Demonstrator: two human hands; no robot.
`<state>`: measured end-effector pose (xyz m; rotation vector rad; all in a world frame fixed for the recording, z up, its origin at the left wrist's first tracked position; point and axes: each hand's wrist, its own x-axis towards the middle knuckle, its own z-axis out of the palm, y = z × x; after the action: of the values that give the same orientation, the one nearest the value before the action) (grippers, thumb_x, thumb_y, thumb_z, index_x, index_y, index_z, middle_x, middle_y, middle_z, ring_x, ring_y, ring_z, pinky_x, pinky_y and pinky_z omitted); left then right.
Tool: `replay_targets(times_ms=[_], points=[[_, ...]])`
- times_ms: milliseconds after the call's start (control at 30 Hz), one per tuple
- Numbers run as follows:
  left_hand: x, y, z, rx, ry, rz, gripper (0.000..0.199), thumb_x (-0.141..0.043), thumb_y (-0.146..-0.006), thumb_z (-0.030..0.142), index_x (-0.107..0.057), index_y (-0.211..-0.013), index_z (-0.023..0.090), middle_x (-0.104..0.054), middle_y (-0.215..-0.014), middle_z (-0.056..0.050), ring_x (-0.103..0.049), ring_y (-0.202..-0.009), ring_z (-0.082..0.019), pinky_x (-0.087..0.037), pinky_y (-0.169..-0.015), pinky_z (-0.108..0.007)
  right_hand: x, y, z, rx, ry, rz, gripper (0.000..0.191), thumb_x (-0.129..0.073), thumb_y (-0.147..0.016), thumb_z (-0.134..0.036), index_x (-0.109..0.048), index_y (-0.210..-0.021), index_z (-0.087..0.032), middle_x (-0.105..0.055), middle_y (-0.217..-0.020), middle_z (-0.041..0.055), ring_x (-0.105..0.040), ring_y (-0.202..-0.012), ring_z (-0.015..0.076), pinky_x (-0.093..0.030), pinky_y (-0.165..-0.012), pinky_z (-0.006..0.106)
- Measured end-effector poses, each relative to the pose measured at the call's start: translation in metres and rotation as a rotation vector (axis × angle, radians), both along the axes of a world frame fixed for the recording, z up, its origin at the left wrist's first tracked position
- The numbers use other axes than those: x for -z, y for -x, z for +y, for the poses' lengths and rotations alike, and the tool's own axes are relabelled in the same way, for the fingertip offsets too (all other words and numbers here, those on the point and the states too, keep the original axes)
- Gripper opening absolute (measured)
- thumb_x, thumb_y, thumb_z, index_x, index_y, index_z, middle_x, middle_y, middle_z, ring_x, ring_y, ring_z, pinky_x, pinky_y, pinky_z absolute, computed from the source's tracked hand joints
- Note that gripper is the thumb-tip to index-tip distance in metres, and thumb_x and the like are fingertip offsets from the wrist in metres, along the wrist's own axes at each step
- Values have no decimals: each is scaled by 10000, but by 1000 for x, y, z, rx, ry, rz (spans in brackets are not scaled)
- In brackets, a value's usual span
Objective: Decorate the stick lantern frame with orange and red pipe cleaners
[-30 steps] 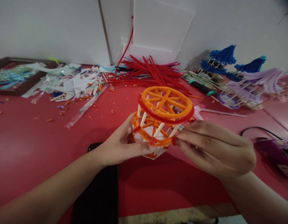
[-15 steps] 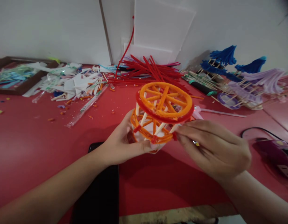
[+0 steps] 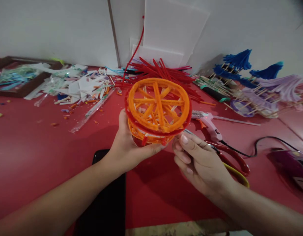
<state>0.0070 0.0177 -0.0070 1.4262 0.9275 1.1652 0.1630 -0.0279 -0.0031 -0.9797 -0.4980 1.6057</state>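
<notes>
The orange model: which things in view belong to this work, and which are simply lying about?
Belonging, I judge:
orange model, held by the left hand; right hand close by
red stems, probably; the model has red too
glue gun and red-handled tool, probably, lying near

Lying about, apparently:
black phone
brown frame
white scraps
blue-roofed models

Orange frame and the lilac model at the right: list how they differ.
The orange frame is orange edged with red; the lilac model is pale purple.
The orange frame's top is a flat, spoked wheel; the lilac model's is a ridged, flaring roof.
The left hand holds the orange frame; neither hand touches the lilac model.
Both include pale sticks.
</notes>
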Motion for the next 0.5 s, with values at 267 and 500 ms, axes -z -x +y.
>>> replay_targets(times_ms=[267,500], points=[[6,-2,1,42,-29,-28,768,-819,-552,128,-369,-1170,212,-619,-1232,-146,-610,-1144,-301,-482,-998,-440,4,-3,1,-80,14,58,241,-819,-642,-286,-632,-553,-164,-510,-529,-56,-328,-372,2,-297,-299,91],[10,-2,0,29,-17,17,709,-834,-549,184,-449,-1144,179,-610,-1229,-152,-578,-1177,-318,-446,-1027,-450,4,-4,3,-88,64,88,258,-818,-635,-293,-609,-566,-159,-511,-529,-66,-300,-367,-5,-266,-291,85]])
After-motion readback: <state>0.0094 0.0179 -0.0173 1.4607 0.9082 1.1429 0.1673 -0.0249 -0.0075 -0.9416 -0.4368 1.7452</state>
